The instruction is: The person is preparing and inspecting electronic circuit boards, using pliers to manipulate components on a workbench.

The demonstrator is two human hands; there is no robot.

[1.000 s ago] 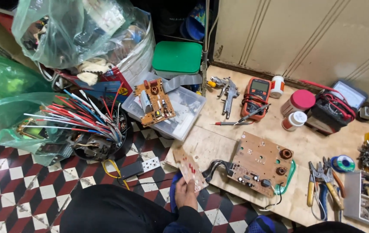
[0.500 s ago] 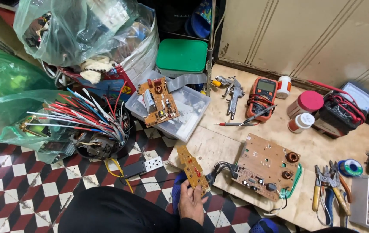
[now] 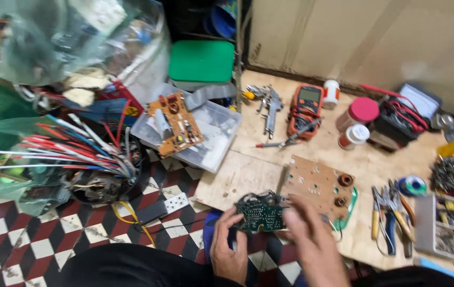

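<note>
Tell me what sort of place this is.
Probably a small electronics repair workspace set up at floor level. A multimeter and pliers lie on a wooden board, and the left hand and right hand hold a green circuit board.

Small dark green circuit board, solder side up, dark wires bunched along its top edge, held level and slightly blurred just left of the brown board, which lies flat, two copper coils at its right.
</note>
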